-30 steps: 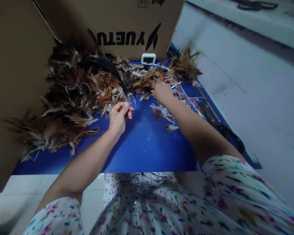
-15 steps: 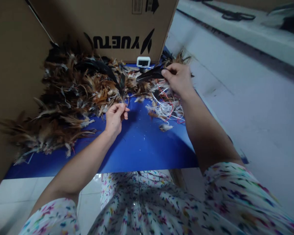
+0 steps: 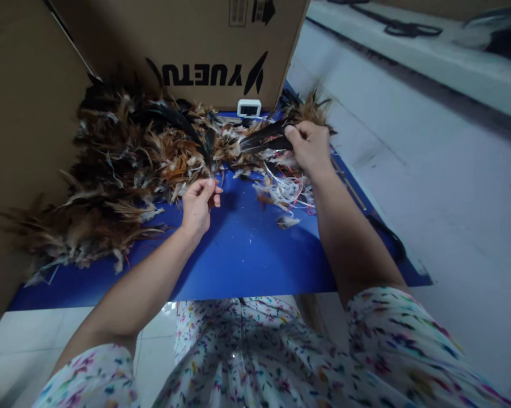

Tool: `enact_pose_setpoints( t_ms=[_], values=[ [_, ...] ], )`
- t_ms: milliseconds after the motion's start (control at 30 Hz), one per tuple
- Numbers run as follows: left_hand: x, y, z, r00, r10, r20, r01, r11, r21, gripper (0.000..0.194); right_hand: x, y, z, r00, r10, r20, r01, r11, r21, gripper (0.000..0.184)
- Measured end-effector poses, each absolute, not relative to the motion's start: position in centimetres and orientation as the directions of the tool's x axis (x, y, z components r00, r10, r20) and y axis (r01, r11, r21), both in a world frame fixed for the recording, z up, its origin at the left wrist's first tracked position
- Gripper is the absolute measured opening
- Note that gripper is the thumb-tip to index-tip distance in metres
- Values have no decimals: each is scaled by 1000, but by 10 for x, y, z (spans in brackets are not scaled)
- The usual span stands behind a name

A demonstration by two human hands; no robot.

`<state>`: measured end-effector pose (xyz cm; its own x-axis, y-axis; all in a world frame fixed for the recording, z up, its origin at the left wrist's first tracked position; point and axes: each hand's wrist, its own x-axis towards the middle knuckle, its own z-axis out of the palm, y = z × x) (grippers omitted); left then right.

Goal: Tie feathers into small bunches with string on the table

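Note:
My left hand (image 3: 201, 204) is closed in a pinch on the pale quill of a dark feather (image 3: 209, 146), which points upward and away. To the right, my right hand (image 3: 310, 144) grips several long black feathers (image 3: 264, 139), their pale ends toward the left. A large heap of brown, black and white feathers (image 3: 145, 153) covers the left and back of the blue table (image 3: 247, 260). Beneath my right hand lies a tangle of white and red ties (image 3: 287, 190). A small loose feather (image 3: 288, 221) rests in front of that tangle.
A cardboard box (image 3: 204, 34) stands at the back, and another cardboard panel (image 3: 21, 130) rises at the left. A small white digital display (image 3: 249, 107) sits by the box. Scissors (image 3: 412, 28) lie on a ledge at the upper right. A dark curved object (image 3: 387, 235) lies at the right edge.
My right hand has shifted slightly down and left, and the black feathers in it are fanned farther apart. My left hand has moved barely to the left with its feather.

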<state>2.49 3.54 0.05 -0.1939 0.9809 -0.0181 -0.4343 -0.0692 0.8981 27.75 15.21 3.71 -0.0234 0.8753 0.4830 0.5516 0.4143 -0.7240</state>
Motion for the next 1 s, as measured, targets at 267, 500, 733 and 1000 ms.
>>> enact_pose_setpoints(
  t_ms=[267, 500, 733, 1000],
  values=[
    [24, 36, 2, -217, 975, -42, -428, -56, 902, 23, 269, 136, 46, 43, 819, 572, 709, 378, -595, 38],
    [24, 37, 2, -210, 978, -14, -402, -73, 913, 24, 266, 121, 70, 1, 751, 660, 739, 445, -506, 19],
    [24, 38, -1, -174, 984, -27, -414, -48, 909, 28, 263, 104, 94, 58, 613, 788, 590, 616, -522, 15],
    [22, 36, 6, -86, 991, -105, -476, 51, 878, 28, 253, 80, 113, 1, 696, 718, 285, 688, -667, 23]
  ],
)
